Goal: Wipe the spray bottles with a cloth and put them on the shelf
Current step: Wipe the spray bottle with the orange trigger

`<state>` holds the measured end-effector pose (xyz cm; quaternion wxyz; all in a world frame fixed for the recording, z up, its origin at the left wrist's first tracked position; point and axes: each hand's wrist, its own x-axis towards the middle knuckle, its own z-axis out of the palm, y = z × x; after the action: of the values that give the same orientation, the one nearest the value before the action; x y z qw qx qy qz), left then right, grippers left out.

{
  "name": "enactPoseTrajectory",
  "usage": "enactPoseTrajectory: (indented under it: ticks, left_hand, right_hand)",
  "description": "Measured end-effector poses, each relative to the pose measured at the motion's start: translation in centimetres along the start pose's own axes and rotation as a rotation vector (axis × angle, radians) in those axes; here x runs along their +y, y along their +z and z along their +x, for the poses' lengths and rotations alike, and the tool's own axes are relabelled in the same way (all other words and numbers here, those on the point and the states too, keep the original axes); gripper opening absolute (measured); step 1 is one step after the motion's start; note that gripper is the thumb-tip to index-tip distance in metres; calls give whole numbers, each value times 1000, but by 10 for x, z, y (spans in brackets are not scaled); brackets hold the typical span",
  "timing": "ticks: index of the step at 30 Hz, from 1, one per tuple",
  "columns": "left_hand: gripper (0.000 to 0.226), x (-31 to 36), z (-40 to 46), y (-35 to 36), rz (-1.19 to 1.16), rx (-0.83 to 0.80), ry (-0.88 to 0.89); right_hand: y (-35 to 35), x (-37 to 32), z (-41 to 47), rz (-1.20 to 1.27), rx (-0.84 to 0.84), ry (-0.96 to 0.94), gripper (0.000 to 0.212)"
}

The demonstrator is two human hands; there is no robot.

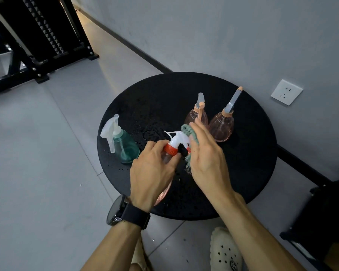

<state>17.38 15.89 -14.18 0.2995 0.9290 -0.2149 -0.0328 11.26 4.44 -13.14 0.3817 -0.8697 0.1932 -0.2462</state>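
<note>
Setting: grey tiled floor and grey wall with a dark baseboard; a round black counter [249, 173] with a matte, speckled top dotted with water drops stands against the wall.
Left hand: the left hand [153, 173] is wrapped around the neck and shoulder of the held spray bottle [171, 148], fingers closed just under its red ribbed collar; a dark watch [125, 211] sits on that wrist.
Right hand: the right hand [205, 153] has its fingers extended and held together, pressing a cloth [188, 132] against the far side of the bottle's head.
Held bottle: above the near middle of the counter, tilted, long axis running from the person's lap up and away; white plastic trigger head points left and away; clear pinkish body mostly hidden under the left hand.
Cloth: green, knitted or looped texture, bunched between palm and spray head.
Teal bottle: the teal bottle [125, 147] stands at the counter's left edge, translucent rounded body, frosted white trigger pointing left.
Pink bottles: two pink bottles [222, 126] stand side by side at the back, bulb-shaped clear bodies, peach collars, grey pump tops leaning up and right.
Beyond: white wall socket [286, 92] to the right; black metal rack [47, 36] at far left; pale perforated clog [225, 249] on the floor below.
</note>
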Motion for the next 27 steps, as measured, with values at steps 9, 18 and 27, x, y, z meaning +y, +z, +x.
enactPoseTrajectory:
  ticks: [9, 18, 27]
  left_hand:
    - [21, -5, 4, 2, -170, -112, 29]
    - [30, 3, 3, -1, -440, -185, 37]
    - [17, -4, 7, -7, -592, -233, 37]
  right_hand:
    - [-17, -5, 12, 665, -24, 400, 29]
    - [-20, -9, 10, 780, -228, 405, 27]
    - [-3, -8, -6, 77, -157, -144, 46]
